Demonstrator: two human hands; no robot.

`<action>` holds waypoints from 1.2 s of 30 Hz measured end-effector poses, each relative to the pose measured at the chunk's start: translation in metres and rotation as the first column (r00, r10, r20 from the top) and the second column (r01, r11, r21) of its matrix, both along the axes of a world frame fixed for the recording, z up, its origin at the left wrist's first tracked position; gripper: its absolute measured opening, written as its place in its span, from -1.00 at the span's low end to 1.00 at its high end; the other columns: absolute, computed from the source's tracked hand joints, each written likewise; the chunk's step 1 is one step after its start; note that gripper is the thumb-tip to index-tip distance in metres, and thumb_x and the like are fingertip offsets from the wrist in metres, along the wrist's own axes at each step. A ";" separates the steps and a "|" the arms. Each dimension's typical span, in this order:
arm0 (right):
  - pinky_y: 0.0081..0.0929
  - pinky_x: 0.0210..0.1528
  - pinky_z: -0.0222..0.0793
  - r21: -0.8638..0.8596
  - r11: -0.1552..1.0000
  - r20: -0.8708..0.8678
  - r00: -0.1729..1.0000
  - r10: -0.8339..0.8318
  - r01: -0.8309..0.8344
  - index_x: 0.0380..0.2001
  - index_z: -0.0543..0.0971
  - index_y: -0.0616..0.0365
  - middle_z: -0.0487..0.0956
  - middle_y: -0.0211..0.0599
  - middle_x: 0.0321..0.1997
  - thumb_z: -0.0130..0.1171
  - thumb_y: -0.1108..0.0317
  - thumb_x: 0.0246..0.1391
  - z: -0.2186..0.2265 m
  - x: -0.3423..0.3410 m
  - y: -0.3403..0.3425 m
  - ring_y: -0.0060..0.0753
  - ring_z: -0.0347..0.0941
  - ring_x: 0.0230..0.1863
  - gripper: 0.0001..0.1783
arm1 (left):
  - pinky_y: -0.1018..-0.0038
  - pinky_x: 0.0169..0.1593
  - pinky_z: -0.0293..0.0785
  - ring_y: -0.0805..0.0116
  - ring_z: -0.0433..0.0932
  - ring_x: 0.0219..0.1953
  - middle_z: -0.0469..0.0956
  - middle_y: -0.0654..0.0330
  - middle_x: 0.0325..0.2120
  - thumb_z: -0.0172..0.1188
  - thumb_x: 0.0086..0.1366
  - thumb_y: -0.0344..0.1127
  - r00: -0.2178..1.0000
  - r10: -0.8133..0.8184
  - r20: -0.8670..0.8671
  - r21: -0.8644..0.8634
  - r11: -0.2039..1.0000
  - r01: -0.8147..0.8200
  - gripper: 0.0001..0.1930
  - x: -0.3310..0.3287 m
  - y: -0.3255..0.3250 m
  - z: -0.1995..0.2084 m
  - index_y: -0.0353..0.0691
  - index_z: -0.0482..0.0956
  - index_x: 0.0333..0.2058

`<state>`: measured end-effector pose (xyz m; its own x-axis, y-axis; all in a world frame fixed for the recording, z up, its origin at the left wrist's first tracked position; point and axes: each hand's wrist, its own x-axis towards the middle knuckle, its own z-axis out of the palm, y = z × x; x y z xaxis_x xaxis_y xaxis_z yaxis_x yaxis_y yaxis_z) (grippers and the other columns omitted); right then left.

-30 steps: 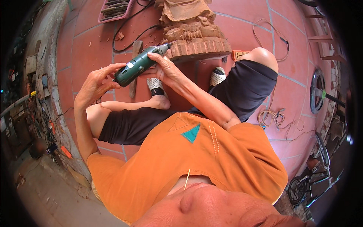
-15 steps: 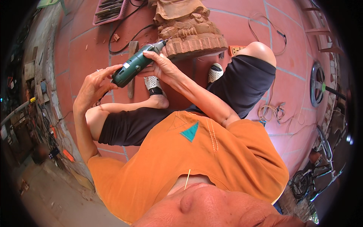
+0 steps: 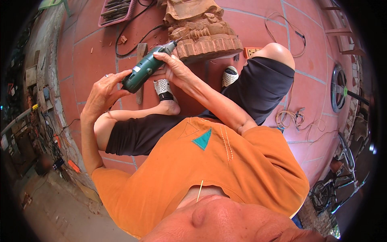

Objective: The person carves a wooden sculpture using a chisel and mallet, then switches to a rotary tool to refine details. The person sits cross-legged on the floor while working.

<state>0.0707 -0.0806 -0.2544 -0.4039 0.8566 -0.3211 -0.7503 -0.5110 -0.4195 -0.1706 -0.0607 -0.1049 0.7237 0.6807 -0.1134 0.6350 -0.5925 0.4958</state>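
A dark green rotary tool (image 3: 142, 73) with a grey nose lies slantwise across both hands, its thin bit pointing up and right. My left hand (image 3: 105, 92) pinches the rear end between thumb and fingers. Closed round the body near the nose is my right hand (image 3: 175, 69), the thumb on top and fingers underneath. Just beyond the bit stands a brown carved wooden figure (image 3: 201, 32) with a ridged base. The bit's tip is close to the carving; I cannot tell whether they touch.
A wooden piece with a thicker end (image 3: 141, 52) lies under the tool. A pink basket (image 3: 130, 16) of chisel-like tools sits at the far left, beside a black cable (image 3: 123, 34). An orange power strip (image 3: 251, 52) is near my right knee. Coiled cord (image 3: 288, 119) lies to the right.
The rotary tool has shifted slightly, its nose tilting a little further up and right. My left hand has moved slightly right with its rear end.
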 end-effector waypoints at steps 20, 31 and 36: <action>-0.02 -0.02 0.71 0.018 0.999 0.052 0.998 0.030 -0.031 0.10 0.37 0.19 0.63 -0.05 -0.04 0.41 0.05 0.16 0.015 -0.024 -0.012 -0.08 0.70 -0.08 -0.37 | 0.03 0.01 0.55 -0.24 0.61 -0.04 0.58 -0.17 0.03 0.53 0.02 -0.22 0.984 0.115 -0.140 -0.175 0.975 -0.139 0.01 0.010 -0.009 -0.005 0.01 0.17 0.44; 0.00 0.01 0.70 -0.063 0.992 -0.090 0.990 0.104 -0.110 0.19 0.31 0.19 0.56 0.04 0.09 0.41 0.05 0.18 -0.005 -0.057 -0.020 0.08 0.66 0.00 -0.29 | 0.01 0.01 0.54 -0.28 0.61 -0.04 0.61 -0.19 -0.05 0.40 0.00 -0.34 0.936 0.103 -0.337 -0.192 0.965 -0.176 -0.03 0.014 -0.001 -0.013 0.00 0.16 0.41; 0.16 0.10 0.63 -0.037 0.991 -0.110 0.986 0.125 -0.129 0.24 0.26 0.14 0.52 0.03 0.15 0.42 0.00 0.18 0.005 -0.062 -0.024 0.14 0.60 0.11 -0.23 | 0.02 0.01 0.51 -0.24 0.61 -0.02 0.62 -0.17 -0.08 0.33 -0.09 -0.45 0.939 0.084 -0.334 -0.330 0.922 -0.200 -0.04 0.020 0.012 0.018 -0.04 0.21 0.38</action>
